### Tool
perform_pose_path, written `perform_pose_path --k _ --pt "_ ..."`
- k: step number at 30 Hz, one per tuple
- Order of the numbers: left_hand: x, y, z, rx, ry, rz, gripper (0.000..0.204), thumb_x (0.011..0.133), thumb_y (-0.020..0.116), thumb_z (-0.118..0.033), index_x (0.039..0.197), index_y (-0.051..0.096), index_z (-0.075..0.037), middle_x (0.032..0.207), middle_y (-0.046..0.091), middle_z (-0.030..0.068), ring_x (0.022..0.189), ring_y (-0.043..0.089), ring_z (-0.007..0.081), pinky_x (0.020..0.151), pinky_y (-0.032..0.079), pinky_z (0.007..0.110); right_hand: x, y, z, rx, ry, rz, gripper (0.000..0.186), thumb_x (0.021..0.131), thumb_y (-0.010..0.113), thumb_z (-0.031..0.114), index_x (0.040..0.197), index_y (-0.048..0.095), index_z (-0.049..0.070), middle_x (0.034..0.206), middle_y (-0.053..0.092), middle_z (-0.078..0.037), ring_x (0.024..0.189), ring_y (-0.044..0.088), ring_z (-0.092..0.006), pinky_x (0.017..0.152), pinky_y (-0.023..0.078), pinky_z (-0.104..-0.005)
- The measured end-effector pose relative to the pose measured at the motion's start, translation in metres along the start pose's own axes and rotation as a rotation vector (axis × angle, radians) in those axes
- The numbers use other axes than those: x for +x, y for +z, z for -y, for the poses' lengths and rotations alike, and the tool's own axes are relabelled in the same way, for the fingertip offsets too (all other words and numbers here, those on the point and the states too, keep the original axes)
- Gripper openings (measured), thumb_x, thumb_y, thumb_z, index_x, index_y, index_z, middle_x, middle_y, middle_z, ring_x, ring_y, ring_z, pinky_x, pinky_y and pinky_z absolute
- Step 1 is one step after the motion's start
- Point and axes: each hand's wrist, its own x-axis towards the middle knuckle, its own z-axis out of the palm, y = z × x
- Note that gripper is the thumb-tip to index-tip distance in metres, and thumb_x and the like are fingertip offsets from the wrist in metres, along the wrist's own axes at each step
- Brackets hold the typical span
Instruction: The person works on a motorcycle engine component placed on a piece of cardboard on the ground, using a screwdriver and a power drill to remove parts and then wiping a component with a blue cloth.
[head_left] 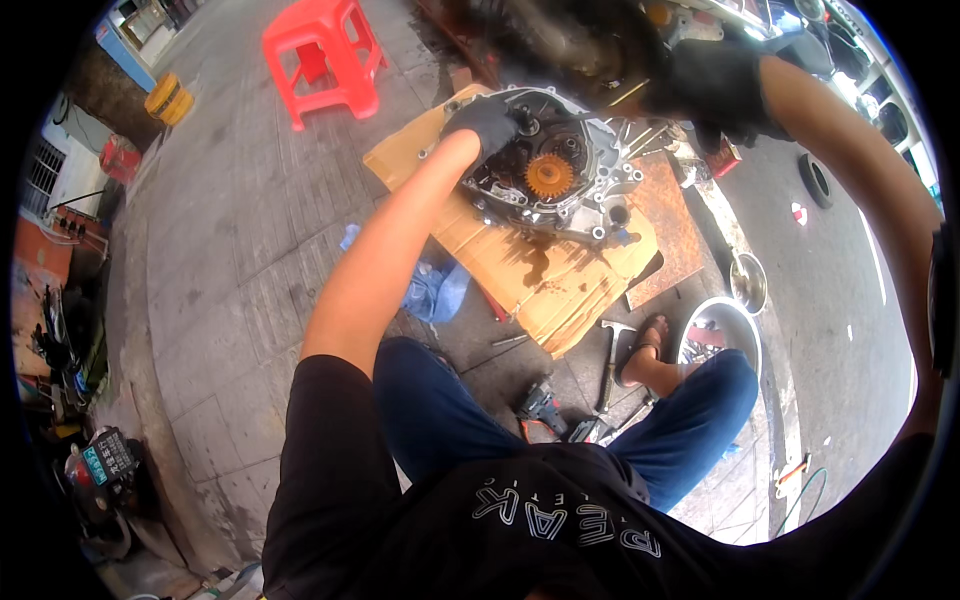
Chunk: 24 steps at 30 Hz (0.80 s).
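Note:
An open engine crankcase (pixel 606 205) with an orange-brown gear (pixel 549 177) inside lies on an oil-stained cardboard sheet (pixel 560 300). My left hand (pixel 488 128), in a dark glove, rests at the case's upper left, touching it by a round shaft end. Its fingers blend into the dark metal, so their grip is unclear. My right hand (pixel 718 88), also in a dark glove, reaches far right beside a large dark mechanical part (pixel 570 40). Both that part and the right fingers are smeared, and whatever the right hand holds is hidden.
Between my legs lie a hammer (pixel 611 365), a cordless power tool (pixel 543 405) and other tools. A metal basin (pixel 750 325) of parts stands by my right foot. A blue rag (pixel 436 292) lies left of the cardboard; a red stool (pixel 322 60) stands beyond.

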Motion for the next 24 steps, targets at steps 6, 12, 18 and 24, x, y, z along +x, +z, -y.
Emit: perform_pose_path --k 6,12,18,24 --pt "0.008 0.010 0.017 -0.175 -0.041 -0.002 0.044 0.085 0.058 -0.028 0.121 0.063 -0.003 0.117 0.065 0.0219 0.109 0.063 0.0333 0.093 0.048 0.038 -0.007 0.013 -0.016 0.034 -0.049 0.069 0.030 0.097 0.052 0.022 0.116 0.069 0.008 0.066 0.065 -0.009 0.042 0.053 -0.0102 0.040 0.042 -0.0260" --pt "0.025 0.015 0.028 -0.374 -0.157 0.039 0.041 0.081 0.063 -0.023 0.114 0.067 0.001 0.105 0.070 0.0188 0.095 0.067 0.0268 0.084 0.049 0.034 -0.014 0.049 -0.066 0.345 -0.013 0.118 0.033 0.092 0.053 0.021 0.120 0.064 0.006 0.080 0.065 -0.009 0.052 0.058 -0.0133 0.054 0.048 -0.0285" --pt "0.025 0.022 0.016 -0.705 -0.202 0.050 0.028 0.076 0.066 -0.013 0.101 0.070 -0.002 0.090 0.071 0.0105 0.081 0.066 0.0214 0.074 0.050 0.033 0.006 0.089 -0.125 0.528 -0.262 0.061 0.040 0.093 0.060 0.041 0.108 0.068 0.005 0.061 0.056 -0.005 0.047 0.053 -0.0084 0.038 0.036 -0.0266" --pt "0.010 0.007 0.017 -0.715 -0.319 0.035 0.026 0.075 0.068 -0.009 0.101 0.070 -0.008 0.089 0.069 0.0102 0.077 0.065 0.0200 0.068 0.051 0.035 0.004 0.114 -0.127 0.737 -0.184 0.021 0.037 0.093 0.059 0.033 0.115 0.067 0.005 0.067 0.061 -0.006 0.048 0.055 -0.0085 0.039 0.040 -0.0243"
